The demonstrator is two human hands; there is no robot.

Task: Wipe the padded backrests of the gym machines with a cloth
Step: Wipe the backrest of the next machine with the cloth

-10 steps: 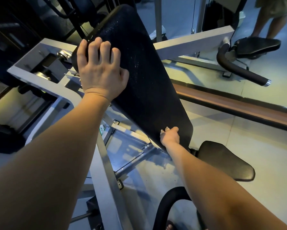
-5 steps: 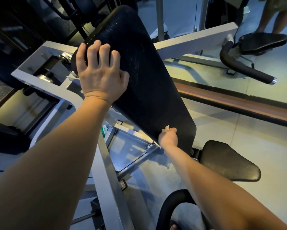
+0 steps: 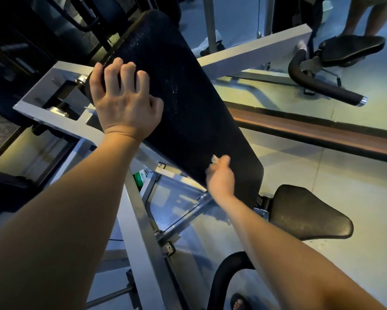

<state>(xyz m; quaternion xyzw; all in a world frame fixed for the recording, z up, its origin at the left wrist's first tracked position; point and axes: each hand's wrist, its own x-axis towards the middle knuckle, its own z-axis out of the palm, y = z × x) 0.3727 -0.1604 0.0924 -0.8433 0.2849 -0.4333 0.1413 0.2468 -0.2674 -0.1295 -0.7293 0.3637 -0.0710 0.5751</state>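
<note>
A long black padded backrest [image 3: 183,104] slants from upper left to lower right on a grey steel machine frame [image 3: 141,231]. My left hand [image 3: 123,101] grips the pad's upper left edge, fingers curled over it. My right hand [image 3: 220,175] is at the pad's lower edge and pinches a small pale cloth [image 3: 214,159], of which only a tip shows above the fingers. The black seat pad [image 3: 309,213] sits below and to the right of the backrest.
A curved black handle [image 3: 224,276] rises near my right forearm. A brown floor strip [image 3: 322,130] runs behind the machine. Another machine's seat [image 3: 351,50] and padded handle [image 3: 322,86] stand at the upper right, with a person's legs [image 3: 365,14] beside them. A sandalled foot [image 3: 239,302] shows at the bottom.
My right hand with the cloth has shifted slightly along the pad's lower edge and is now blurred with motion. My left hand keeps its grip on the pad's top edge.
</note>
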